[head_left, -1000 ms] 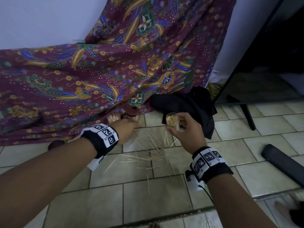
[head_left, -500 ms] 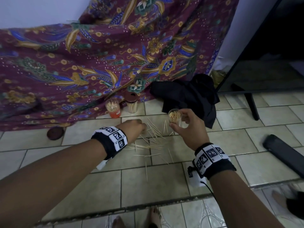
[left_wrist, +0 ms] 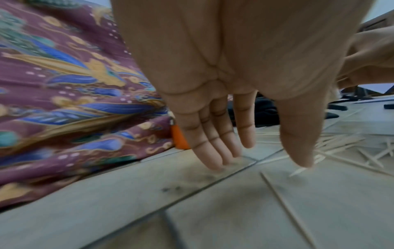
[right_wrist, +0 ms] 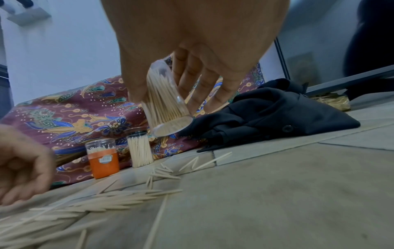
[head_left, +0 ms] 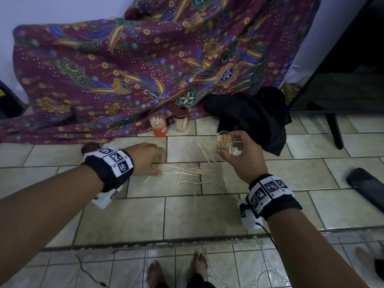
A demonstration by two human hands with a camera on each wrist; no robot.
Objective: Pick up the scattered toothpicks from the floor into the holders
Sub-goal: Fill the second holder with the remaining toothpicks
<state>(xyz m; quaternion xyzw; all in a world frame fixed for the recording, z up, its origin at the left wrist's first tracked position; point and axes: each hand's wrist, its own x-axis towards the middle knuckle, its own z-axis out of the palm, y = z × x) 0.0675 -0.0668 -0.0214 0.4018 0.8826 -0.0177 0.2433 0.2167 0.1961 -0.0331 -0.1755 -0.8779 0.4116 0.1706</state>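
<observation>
A loose heap of thin pale wooden toothpicks [head_left: 197, 171] lies scattered on the beige tiled floor [head_left: 145, 217], and everything else is placed from that heap. At its left edge the left hand [head_left: 148, 157] reaches down, fingers [left_wrist: 213, 144] straight and close together with tips at the tile, thumb apart beside a toothpick; it holds nothing. Just above the heap's right end, the right hand [head_left: 242, 156] grips a clear plastic holder packed with toothpicks [right_wrist: 166, 104], thumb on one side and fingers curled round the other, the holder tilted. Beyond the heap stand an orange-based clear holder [head_left: 158, 124] and a dark-lidded clear holder [head_left: 181, 121], side by side against the purple floral cloth [head_left: 124, 75]. A crumpled black garment [head_left: 255, 115] lies beyond the heap's right end.
</observation>
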